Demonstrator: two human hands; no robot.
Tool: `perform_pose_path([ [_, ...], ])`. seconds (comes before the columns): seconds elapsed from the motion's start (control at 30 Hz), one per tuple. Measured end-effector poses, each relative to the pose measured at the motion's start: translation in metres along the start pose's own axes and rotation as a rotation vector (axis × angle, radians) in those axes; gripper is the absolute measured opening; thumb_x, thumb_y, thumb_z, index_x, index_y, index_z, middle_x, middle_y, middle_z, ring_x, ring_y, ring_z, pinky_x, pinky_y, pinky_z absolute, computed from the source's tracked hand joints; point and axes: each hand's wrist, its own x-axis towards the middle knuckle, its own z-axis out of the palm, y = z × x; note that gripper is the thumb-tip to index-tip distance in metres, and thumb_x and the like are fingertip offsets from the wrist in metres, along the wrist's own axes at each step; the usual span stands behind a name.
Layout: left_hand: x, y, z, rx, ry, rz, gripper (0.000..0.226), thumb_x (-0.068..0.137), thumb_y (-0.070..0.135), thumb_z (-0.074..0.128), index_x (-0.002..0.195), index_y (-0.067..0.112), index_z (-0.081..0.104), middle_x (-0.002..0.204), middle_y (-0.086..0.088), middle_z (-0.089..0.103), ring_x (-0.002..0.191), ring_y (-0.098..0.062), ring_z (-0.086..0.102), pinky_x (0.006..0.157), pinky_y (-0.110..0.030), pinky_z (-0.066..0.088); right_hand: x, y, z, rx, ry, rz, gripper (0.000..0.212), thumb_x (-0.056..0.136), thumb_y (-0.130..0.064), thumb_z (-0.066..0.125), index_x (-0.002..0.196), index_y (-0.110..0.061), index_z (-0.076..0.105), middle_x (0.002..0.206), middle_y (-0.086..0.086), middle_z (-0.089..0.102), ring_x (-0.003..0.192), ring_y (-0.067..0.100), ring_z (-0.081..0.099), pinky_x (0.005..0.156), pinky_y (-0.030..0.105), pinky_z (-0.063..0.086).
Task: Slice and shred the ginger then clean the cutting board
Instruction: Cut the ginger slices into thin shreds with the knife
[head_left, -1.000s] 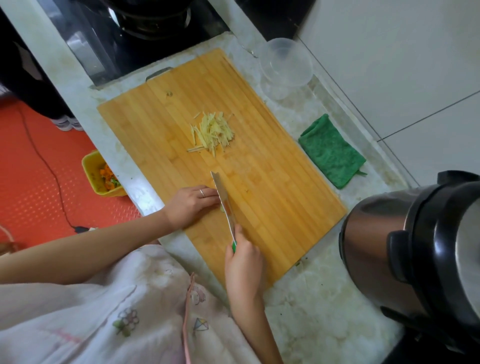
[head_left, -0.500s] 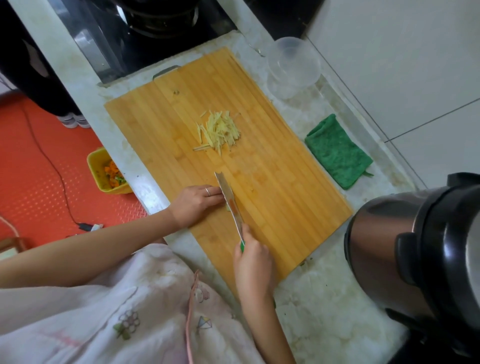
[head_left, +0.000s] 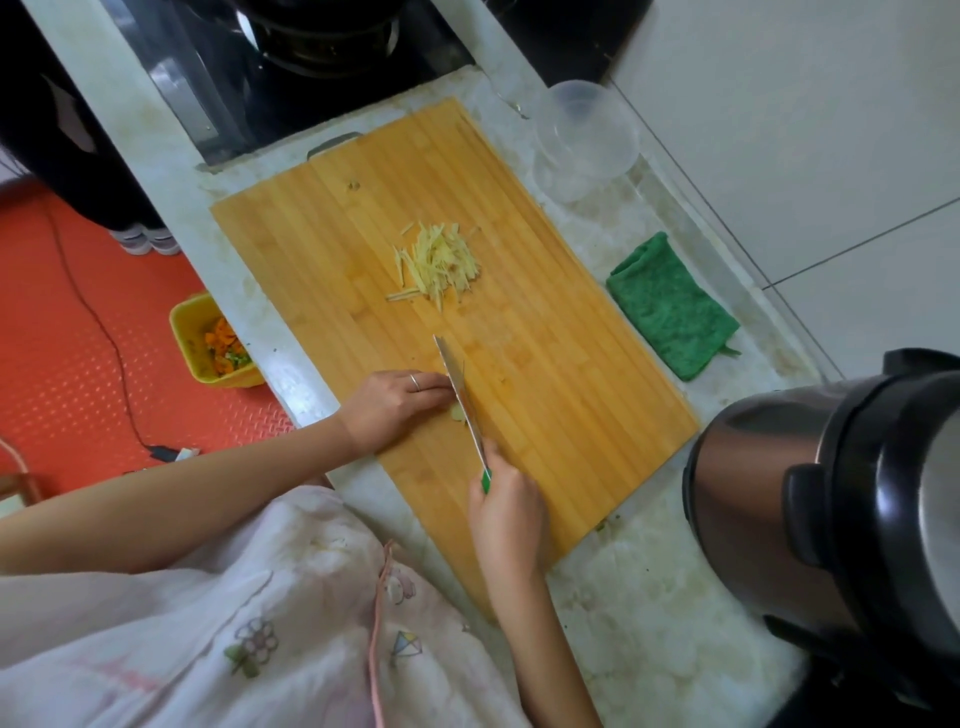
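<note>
1. On the wooden cutting board (head_left: 545, 364), close to its near edge, the person's left hand (head_left: 387, 405) lies knuckles-up, fingers (head_left: 434, 384) held together and bent down at the tips onto a small piece of ginger (head_left: 457, 412).
2. Only a pale sliver of that piece shows, peeking out just under the fingertips and touching the knife (head_left: 460, 384). A ring (head_left: 414, 382) sits on one finger.
3. Flat against those fingertips stands the knife blade, edge down on the board and tip pointing away from the person.
4. Wrapped round the green handle, the right hand (head_left: 506, 512) has its fingers closed tight on the knife, with a bit of green showing at the top of the fist.
5. Well beyond the knife tip and both sets of fingers, a loose pile of shredded ginger (head_left: 441, 262) lies mid-board, with a few strands strayed to its left.
6. Off to the right of the knife hand, past the board's edge, a folded green cloth (head_left: 670, 306) rests on the marble counter (head_left: 649, 597).
7. Farther out from the fingers than the shreds, a clear plastic bowl (head_left: 587, 137) stands at the board's far right corner, beside the black stove (head_left: 311, 52).
8. Right of the knife hand's wrist, a steel cooker (head_left: 831, 509) with a black lid stands on the counter.
9. Behind the left hand, down on the red floor, a yellow tub (head_left: 192, 332) holds orange and green scraps.
</note>
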Motion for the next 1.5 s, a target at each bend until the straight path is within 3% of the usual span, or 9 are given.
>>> perform_pose_path([
  [0.13,0.001,0.001,0.000,0.009,0.012,0.000,0.027,0.105,0.025,0.028,0.107,0.020,0.055,0.103,-0.006,0.072,0.080,-0.022,0.069,0.062,-0.024,0.052,0.006,-0.004,-0.006,-0.017,0.012,-0.028,0.047,0.098,-0.022,0.045,0.143,-0.033,0.040,0.109,0.004,0.068,0.096,0.022,0.063,0.062,0.024,0.032],
  [0.27,-0.002,-0.002,0.003,0.032,0.039,-0.001,0.049,0.105,0.024,0.027,0.095,0.009,0.073,0.101,-0.008,0.072,0.078,-0.024,0.071,0.061,-0.024,0.052,-0.006,0.004,-0.008,-0.055,0.007,-0.049,0.048,0.098,-0.023,0.046,0.144,-0.034,0.037,0.108,0.003,0.069,0.097,0.020,0.063,0.062,0.025,0.034],
  [0.4,-0.003,-0.002,0.004,0.024,0.026,-0.009,0.035,0.105,0.023,0.029,0.102,0.015,0.063,0.102,-0.008,0.072,0.079,-0.024,0.071,0.061,-0.026,0.053,-0.001,0.000,-0.001,-0.059,0.012,-0.030,0.049,0.098,-0.023,0.046,0.145,-0.032,0.035,0.106,0.004,0.069,0.096,0.020,0.064,0.062,0.025,0.034],
  [0.53,-0.003,-0.001,0.004,0.043,0.044,-0.018,0.050,0.105,0.024,0.028,0.093,0.007,0.074,0.101,-0.008,0.072,0.077,-0.024,0.071,0.059,-0.026,0.054,0.006,-0.005,0.002,-0.072,0.040,-0.041,0.049,0.098,-0.024,0.044,0.145,-0.033,0.035,0.103,0.004,0.069,0.092,0.021,0.064,0.060,0.027,0.037],
  [0.7,0.000,0.000,0.001,0.054,0.079,0.001,0.057,0.106,0.025,0.024,0.089,0.006,0.075,0.097,-0.008,0.073,0.075,-0.024,0.071,0.058,-0.025,0.053,-0.004,0.000,-0.001,-0.059,0.029,-0.051,0.048,0.099,-0.022,0.045,0.145,-0.031,0.036,0.103,0.003,0.070,0.093,0.018,0.065,0.061,0.023,0.034],
  [0.9,-0.004,-0.003,0.004,0.049,0.023,-0.019,0.032,0.098,0.020,0.043,0.094,0.008,0.073,0.104,-0.008,0.072,0.078,-0.023,0.070,0.060,-0.025,0.054,0.008,-0.006,0.002,-0.034,0.021,-0.032,0.048,0.097,-0.020,0.047,0.143,-0.030,0.041,0.106,0.007,0.069,0.096,0.024,0.064,0.066,0.030,0.041],
  [0.97,-0.002,-0.002,0.004,0.059,0.037,-0.007,0.044,0.103,0.024,0.034,0.093,0.008,0.074,0.103,-0.007,0.072,0.077,-0.022,0.070,0.060,-0.024,0.052,0.007,-0.005,-0.002,-0.045,0.027,-0.050,0.048,0.097,-0.020,0.047,0.143,-0.031,0.041,0.105,0.006,0.070,0.094,0.023,0.065,0.067,0.031,0.044],
  [1.07,0.000,-0.001,0.002,0.072,0.066,-0.004,0.053,0.105,0.026,0.027,0.091,0.008,0.075,0.099,-0.007,0.073,0.076,-0.023,0.071,0.059,-0.023,0.052,0.000,0.001,-0.007,-0.059,0.025,-0.079,0.047,0.097,-0.020,0.046,0.142,-0.033,0.041,0.104,0.005,0.070,0.093,0.020,0.065,0.061,0.024,0.034],
  [1.5,-0.002,-0.002,0.003,0.046,0.028,-0.011,0.039,0.104,0.024,0.030,0.100,0.014,0.067,0.102,-0.007,0.072,0.078,-0.023,0.070,0.062,-0.024,0.052,0.002,-0.001,-0.003,-0.032,0.009,-0.023,0.048,0.097,-0.021,0.047,0.143,-0.033,0.040,0.109,0.006,0.069,0.098,0.022,0.063,0.065,0.026,0.036],
])
